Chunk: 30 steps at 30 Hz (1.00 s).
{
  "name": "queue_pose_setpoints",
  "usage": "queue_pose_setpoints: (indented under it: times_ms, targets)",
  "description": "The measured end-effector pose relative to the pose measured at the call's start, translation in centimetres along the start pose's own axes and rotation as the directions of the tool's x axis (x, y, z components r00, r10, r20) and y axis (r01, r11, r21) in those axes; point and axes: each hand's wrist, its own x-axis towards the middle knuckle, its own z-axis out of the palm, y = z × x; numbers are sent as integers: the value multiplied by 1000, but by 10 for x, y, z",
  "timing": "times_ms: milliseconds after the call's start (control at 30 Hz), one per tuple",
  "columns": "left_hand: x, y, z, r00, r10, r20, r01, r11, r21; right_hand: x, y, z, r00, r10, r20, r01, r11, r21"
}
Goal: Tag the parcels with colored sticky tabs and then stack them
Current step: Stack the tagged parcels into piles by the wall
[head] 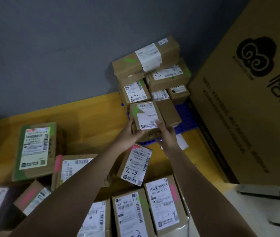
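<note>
Green-tabbed parcel (36,149) lies left on the bench (88,117). At centre, left hand (127,135) and right hand (167,135) each grip the held parcel (145,117), fingers curled; it appears to rest against the far stack (153,72). Large carton (246,100) stands right.

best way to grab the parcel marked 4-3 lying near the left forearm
Take the 4-3 parcel across its two long side faces, coming from above. It lies label up and tilted, its long sides looking free of neighbours, while its far end slips under the left hand.
</note>
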Motion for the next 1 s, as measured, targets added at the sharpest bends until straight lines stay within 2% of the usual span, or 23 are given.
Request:
queue_pose_setpoints:
  times_ms: [100, 167, 233, 333, 400, 433, 500, 600, 667, 767, 900, 1000]
  targets:
    - [6, -25, 12, 996, -62, 69, 51, 987, 152, 0, 6, 0, 995, -63, -81, 58, 997, -55]
    - [9, -49, 21, 977, -163, 134, 126, 960, 250, 3, 9, 0, 992, -94, -84, 91, 995, -43]
    - [13, -72, 24, 967, -202, 157, 138, 928, 346, 2, 12, -1, 990, -113, -89, 103, 989, -102]
    - [7, -75, 25, 982, -169, 90, 125, 921, 368, -6, 28, -11, 978, -159, -136, 81, 887, -454]
    - [-5, -61, 25, 985, -160, 58, 128, 924, 361, -19, 45, -14, 993, -63, -102, -20, 752, -659]
    - [-10, -56, 26, 982, -177, 64, 143, 923, 358, -25, 52, -12, 998, 37, -51, -62, 716, -696]
    - [-15, -52, 26, 981, -181, 73, 144, 925, 350, -34, 57, -3, 988, 152, 20, -102, 750, -654]
    - [-25, -52, 21, 987, -161, 18, 146, 932, 331, -40, 57, 7, 987, 162, 7, -144, 892, -429]
    - [-32, -54, 16, 994, -112, -19, 112, 939, 326, -50, 55, 3, 992, 126, 26, -114, 952, -283]
    - [-51, -49, 7, 997, 67, -49, -50, 958, 282, -75, 54, -5, 999, 21, 49, -13, 989, -145]
    - [-78, -36, -16, 981, 191, -30, -183, 968, 173, -104, 42, -2, 977, -183, 105, 177, 982, 64]
    - [-91, -30, -46, 978, 206, 26, -206, 978, 18, -112, 30, 17, 916, -355, 186, 355, 934, 34]
